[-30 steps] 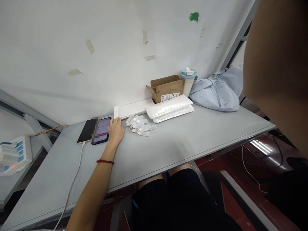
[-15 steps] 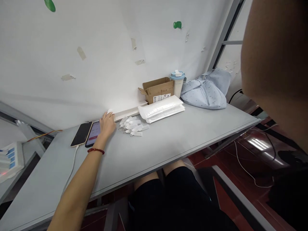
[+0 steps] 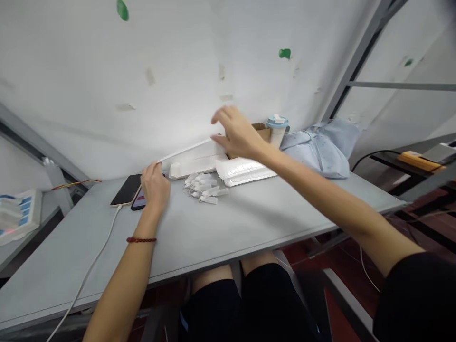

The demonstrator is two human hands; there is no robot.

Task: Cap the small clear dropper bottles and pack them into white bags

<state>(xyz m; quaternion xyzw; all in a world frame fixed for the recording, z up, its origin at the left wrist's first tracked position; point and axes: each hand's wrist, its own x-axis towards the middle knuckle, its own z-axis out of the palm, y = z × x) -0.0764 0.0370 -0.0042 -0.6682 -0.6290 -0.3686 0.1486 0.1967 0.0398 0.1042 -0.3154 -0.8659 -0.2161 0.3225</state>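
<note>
My left hand (image 3: 156, 186), a red bead bracelet at its wrist, has its fingers curled at the near end of a thin, long white strip (image 3: 188, 149). The strip slants up along the wall, above a long white carton (image 3: 194, 166). Part of a phone (image 3: 138, 201) shows beneath that hand. My right hand (image 3: 235, 132), a little blurred, hangs in the air near the strip's far end, thumb and fingers apart and nothing in them. In front of the carton lies a pile of small white tags with rings (image 3: 204, 186), beside white padded packets (image 3: 245, 172).
A black-screened phone (image 3: 127, 190) with a white cable lies at the left. Behind my right arm stand a brown cardboard box (image 3: 262, 131), a blue-lidded cup (image 3: 277, 130) and a pale blue cloth bag (image 3: 320, 149). A power strip (image 3: 23, 213) is at far left.
My right arm has swung from close to the camera out over the table. The white strip now stands raised above the carton at my left hand. The view has shifted.
</note>
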